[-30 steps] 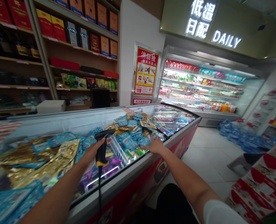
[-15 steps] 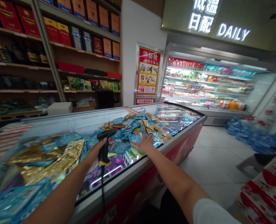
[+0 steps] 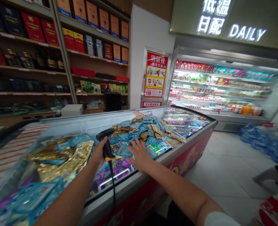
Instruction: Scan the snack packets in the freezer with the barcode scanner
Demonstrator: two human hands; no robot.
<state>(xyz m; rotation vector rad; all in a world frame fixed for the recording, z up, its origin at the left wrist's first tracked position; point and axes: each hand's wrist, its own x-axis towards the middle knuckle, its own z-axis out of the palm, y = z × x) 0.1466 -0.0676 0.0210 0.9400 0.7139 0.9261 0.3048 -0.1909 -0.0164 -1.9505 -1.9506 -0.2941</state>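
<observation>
My left hand [image 3: 98, 153] is wrapped round the handle of a black and yellow barcode scanner [image 3: 108, 149], whose cable hangs down over the freezer's front edge. To its right, my right hand [image 3: 140, 155] has its fingers spread above the glass, near several blue packets [image 3: 123, 151]; whether it touches them I cannot tell. A heap of blue and gold packets [image 3: 156, 130] lies beyond that hand on the chest freezer [image 3: 174, 153]. Left of the scanner, larger gold packets [image 3: 68, 163] lie in a pile, with blue packets [image 3: 33, 194] nearer to me.
Shelves with boxes and bottles [image 3: 96, 47] stand behind the freezer on the left. A lit open fridge [image 3: 219, 84] is at the back right. Blue-tinted water bottles [image 3: 263, 141] stand on the floor at right, near a grey stool [image 3: 270, 175] and red cartons [image 3: 275, 210].
My right hand has moved left and nearer to me, away from the packet heap, with its fingers spread. The scanner stays in my left hand. The view has turned slightly left.
</observation>
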